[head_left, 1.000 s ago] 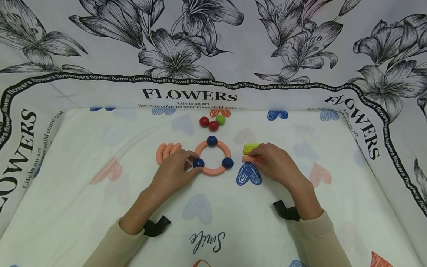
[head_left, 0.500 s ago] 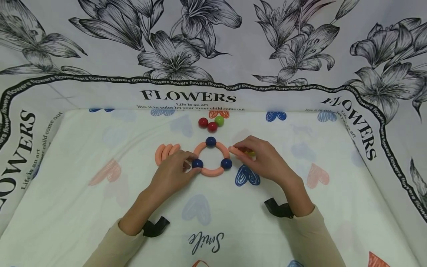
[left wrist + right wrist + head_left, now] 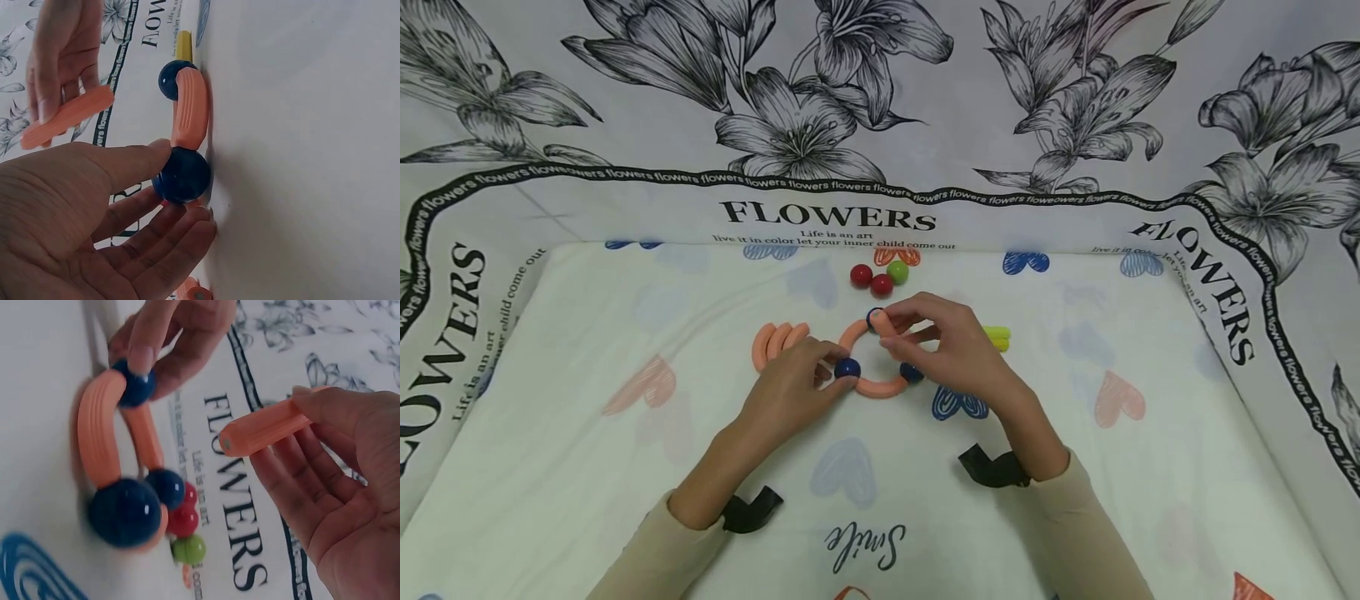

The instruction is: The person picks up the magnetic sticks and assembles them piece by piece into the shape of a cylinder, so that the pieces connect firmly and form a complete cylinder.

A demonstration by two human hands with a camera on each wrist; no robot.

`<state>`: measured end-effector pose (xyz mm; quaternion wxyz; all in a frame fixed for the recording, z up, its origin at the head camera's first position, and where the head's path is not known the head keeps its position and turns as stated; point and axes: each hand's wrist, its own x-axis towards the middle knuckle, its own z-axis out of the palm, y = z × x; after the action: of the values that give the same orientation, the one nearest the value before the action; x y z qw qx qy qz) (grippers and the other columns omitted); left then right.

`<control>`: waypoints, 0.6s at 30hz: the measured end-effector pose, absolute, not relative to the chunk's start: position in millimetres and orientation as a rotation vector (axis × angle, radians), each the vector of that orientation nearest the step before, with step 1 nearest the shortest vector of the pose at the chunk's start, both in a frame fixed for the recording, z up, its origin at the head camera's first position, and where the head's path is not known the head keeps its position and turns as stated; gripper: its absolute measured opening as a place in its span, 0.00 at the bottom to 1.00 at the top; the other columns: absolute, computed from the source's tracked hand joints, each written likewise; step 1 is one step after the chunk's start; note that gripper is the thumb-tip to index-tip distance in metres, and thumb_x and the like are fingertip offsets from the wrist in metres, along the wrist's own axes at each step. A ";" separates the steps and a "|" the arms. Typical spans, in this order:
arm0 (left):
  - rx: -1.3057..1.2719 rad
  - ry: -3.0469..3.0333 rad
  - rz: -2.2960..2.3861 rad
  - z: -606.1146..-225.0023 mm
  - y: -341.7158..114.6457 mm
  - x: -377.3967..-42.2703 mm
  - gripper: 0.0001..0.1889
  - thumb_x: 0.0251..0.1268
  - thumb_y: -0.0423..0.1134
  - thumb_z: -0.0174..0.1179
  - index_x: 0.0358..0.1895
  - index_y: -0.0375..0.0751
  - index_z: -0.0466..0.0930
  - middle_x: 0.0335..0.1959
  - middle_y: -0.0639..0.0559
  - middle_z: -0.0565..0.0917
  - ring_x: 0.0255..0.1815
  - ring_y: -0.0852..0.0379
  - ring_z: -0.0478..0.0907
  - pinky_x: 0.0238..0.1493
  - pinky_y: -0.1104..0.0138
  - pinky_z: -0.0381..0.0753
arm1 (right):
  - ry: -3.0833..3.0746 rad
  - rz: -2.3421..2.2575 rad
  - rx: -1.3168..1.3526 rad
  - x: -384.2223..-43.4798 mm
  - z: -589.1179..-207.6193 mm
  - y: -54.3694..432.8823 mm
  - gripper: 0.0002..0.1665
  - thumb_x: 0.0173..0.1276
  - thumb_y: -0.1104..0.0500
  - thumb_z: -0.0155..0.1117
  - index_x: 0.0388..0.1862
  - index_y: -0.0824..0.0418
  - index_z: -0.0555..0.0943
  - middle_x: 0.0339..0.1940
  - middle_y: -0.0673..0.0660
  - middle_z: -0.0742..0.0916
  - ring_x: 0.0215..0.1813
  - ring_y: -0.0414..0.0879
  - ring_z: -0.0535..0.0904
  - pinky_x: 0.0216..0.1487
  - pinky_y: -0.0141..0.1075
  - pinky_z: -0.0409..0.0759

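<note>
A ring of orange curved sticks (image 3: pixel 882 389) and blue balls lies flat on the cloth. My left hand (image 3: pixel 793 383) pinches the ring's left blue ball (image 3: pixel 181 175) between thumb and fingers. Another blue ball (image 3: pixel 125 512) joins the sticks at the right, and a third blue ball (image 3: pixel 164 489) is at the far side. Above the ring's right side, my right hand (image 3: pixel 947 340) holds a loose orange curved stick (image 3: pixel 269 430) between thumb and fingers. In both wrist views this stick is raised clear of the ring. The hand covers part of the ring in the head view.
Several spare orange curved sticks (image 3: pixel 764 343) lie beside the left hand. Yellow-green sticks (image 3: pixel 997 337) are partly behind the right hand. Two red balls (image 3: pixel 861 276) and a green ball (image 3: pixel 898 272) sit beyond the ring. A flower-printed cloth (image 3: pixel 1060 108) rises behind.
My right hand has picked up the orange stick from beside the yellow-green sticks and carried it left, over the ring. My left hand stays on its blue ball.
</note>
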<state>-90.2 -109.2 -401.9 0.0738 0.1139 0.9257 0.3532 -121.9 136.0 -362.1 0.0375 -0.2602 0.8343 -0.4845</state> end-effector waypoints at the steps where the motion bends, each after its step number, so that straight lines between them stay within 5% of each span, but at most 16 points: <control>1: 0.349 2.779 1.066 -402.3 -109.5 -90.2 0.19 0.66 0.46 0.75 0.57 0.45 0.88 0.49 0.52 0.91 0.46 0.54 0.87 0.51 0.55 0.87 | 2.540 -1.514 -0.804 -120.8 -362.1 132.1 0.19 0.71 0.60 0.74 0.60 0.57 0.86 0.53 0.53 0.90 0.54 0.45 0.87 0.52 0.35 0.90; 18: 0.404 2.821 1.081 -405.0 -109.5 -91.0 0.13 0.64 0.45 0.76 0.49 0.49 0.88 0.45 0.56 0.90 0.44 0.55 0.88 0.51 0.56 0.88 | 2.372 -1.748 -0.864 -114.8 -396.3 91.0 0.16 0.72 0.64 0.72 0.56 0.59 0.80 0.53 0.55 0.88 0.56 0.46 0.88 0.54 0.34 0.89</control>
<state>-91.0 -109.5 -405.0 0.0467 0.1324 0.9246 0.3542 -114.8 91.0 -396.3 0.0354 -0.2812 0.7721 -0.5688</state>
